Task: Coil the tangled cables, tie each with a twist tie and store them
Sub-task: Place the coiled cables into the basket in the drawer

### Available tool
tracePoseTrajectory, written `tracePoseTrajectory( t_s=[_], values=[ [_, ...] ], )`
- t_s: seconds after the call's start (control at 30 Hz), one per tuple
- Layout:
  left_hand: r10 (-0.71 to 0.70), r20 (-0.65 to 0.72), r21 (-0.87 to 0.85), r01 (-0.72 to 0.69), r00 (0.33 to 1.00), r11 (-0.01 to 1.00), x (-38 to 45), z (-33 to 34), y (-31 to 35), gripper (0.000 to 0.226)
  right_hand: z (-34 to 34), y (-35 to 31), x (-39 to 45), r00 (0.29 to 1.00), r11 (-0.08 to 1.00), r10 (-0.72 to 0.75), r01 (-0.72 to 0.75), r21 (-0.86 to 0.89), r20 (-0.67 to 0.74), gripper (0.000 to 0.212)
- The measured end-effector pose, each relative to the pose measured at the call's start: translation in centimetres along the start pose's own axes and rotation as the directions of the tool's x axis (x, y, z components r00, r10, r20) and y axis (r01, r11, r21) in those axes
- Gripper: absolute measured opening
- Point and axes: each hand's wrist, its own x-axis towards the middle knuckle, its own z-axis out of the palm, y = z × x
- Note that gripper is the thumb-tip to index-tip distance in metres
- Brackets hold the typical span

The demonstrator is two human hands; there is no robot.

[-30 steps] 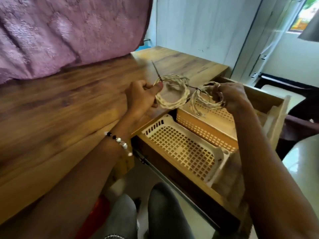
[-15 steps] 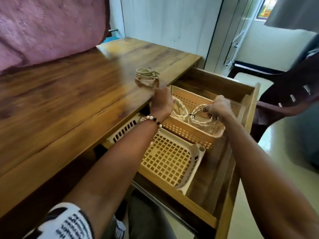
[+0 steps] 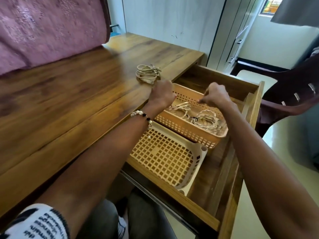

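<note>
Two tied coils (image 3: 195, 114) in orange basket (image 3: 188, 130)

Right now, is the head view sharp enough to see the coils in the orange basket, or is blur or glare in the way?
Head view: the two coils in the orange basket read clearly; the desk top at left is smeared by motion blur; the window at top right is blown out; wide-angle bending curves the drawer edges.
</note>
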Motion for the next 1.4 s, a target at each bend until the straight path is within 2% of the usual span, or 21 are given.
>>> tracePoseTrajectory(
  t_s=[0.07, 0.13, 0.17, 0.23, 0.3, 0.37, 0.43, 0.5, 0.57, 0.63, 0.73, 0.8, 0.87, 0.93, 1.03, 1.13, 1.23, 1.3, 1.4],
  values=[
    [0.051, -0.080, -0.053, -0.055, 0.996, 0.997, -0.3, -1.9, -0.7, 0.019, -0.5, -2.0, -0.2, 0.998, 0.964, -0.060, 0.067, 0.257, -0.034, 0.017],
    [0.031, -0.207, -0.077, -0.048, 0.978, 0.996, -0.2, -3.6, -1.9, 0.018, -0.5, -4.2, -0.4, 0.993, 0.867, -0.091, 0.116, 0.484, -0.076, 0.016],
    [-0.023, -0.254, -0.120, -0.008, 0.967, 0.993, 0.1, -4.2, -2.6, 0.017, -0.3, -5.1, -0.3, 0.992, 0.811, -0.091, 0.124, 0.572, -0.086, 0.017],
    [-0.236, -0.270, -0.308, 0.148, 0.933, 0.940, 1.1, -5.1, -4.7, 0.018, 0.7, -7.3, 0.5, 0.996, 0.727, -0.052, 0.090, 0.681, -0.077, 0.022],
    [-0.452, -0.200, -0.445, 0.330, 0.869, 0.833, 2.1, -5.8, -6.8, 0.015, 2.5, -9.1, 2.4, 0.999, 0.693, 0.018, 0.019, 0.720, -0.044, 0.029],
    [-0.558, -0.083, -0.520, 0.442, 0.825, 0.731, 2.2, -6.8, -7.8, 0.009, 4.4, -10.5, 4.4, 0.996, 0.672, 0.090, -0.044, 0.739, -0.023, 0.042],
    [-0.567, 0.057, -0.652, 0.461, 0.822, 0.602, 2.3, -7.7, -7.6, 0.016, 6.0, -11.7, 6.2, 0.983, 0.666, 0.181, -0.106, 0.739, -0.022, 0.056],
    [-0.541, 0.158, -0.728, 0.467, 0.826, 0.501, 2.7, -8.1, -7.1, 0.021, 6.3, -13.0, 6.7, 0.977, 0.764, 0.207, -0.134, 0.631, -0.044, 0.063],
    [-0.519, 0.226, -0.744, 0.490, 0.824, 0.454, 3.2, -8.3, -6.6, 0.021, 6.1, -14.4, 7.2, 0.984, 0.837, 0.176, -0.135, 0.530, -0.028, 0.058],
    [-0.526, 0.268, -0.760, 0.513, 0.807, 0.399, 3.7, -8.3, -6.2, 0.021, 5.8, -15.2, 7.8, 0.988, 0.847, 0.157, -0.138, 0.514, 0.006, 0.043],
    [-0.537, 0.324, -0.796, 0.532, 0.779, 0.290, 3.8, -8.3, -6.1, 0.028, 5.9, -15.3, 8.4, 0.986, 0.816, 0.148, -0.166, 0.553, 0.077, 0.028],
    [-0.520, 0.366, -0.824, 0.528, 0.772, 0.204, 3.4, -8.7, -6.2, 0.029, 5.8, -14.9, 7.8, 0.983, 0.760, 0.141, -0.183, 0.624, 0.117, 0.028],
    [-0.503, 0.381, -0.840, 0.518, 0.776, 0.161, 2.8, -9.1, -6.3, 0.027, 5.3, -14.6, 6.3, 0.980, 0.715, 0.132, -0.199, 0.671, 0.151, 0.032],
    [-0.481, 0.361, -0.839, 0.504, 0.799, 0.207, 1.8, -9.6, -6.2, 0.025, 4.3, -14.5, 4.5, 0.980, 0.666, 0.093, -0.192, 0.721, 0.175, 0.034],
    [-0.452, 0.297, -0.809, 0.473, 0.841, 0.348, -0.5, -10.2, -5.9, 0.029, 2.6, -13.7, 0.9, 0.985, 0.607, 0.024, -0.148, 0.781, 0.168, 0.030],
    [-0.408, 0.258, -0.732, 0.452, 0.876, 0.510, -4.5, -10.7, -5.8, 0.019, 1.3, -12.3, -3.3, 0.981, 0.645, 0.000, -0.147, 0.750, 0.192, 0.028],
    [-0.367, 0.239, -0.667, 0.427, 0.899, 0.610, -8.8, -10.9, -5.5, 0.033, 1.0, -10.2, -7.2, 0.968, 0.729, 0.002, -0.172, 0.663, 0.249, 0.024],
    [-0.294, 0.219, -0.540, 0.367, 0.930, 0.758, -11.4, -11.0, -5.2, 0.035, 1.6, -8.7, -9.4, 0.945, 0.797, 0.020, -0.212, 0.566, 0.326, 0.022],
    [-0.137, 0.235, -0.191, 0.184, 0.962, 0.964, -13.7, -10.4, -5.2, 0.030, 3.3, -6.9, -11.3, 0.879, 0.848, 0.075, -0.305, 0.434, 0.471, 0.022]
  ],
)
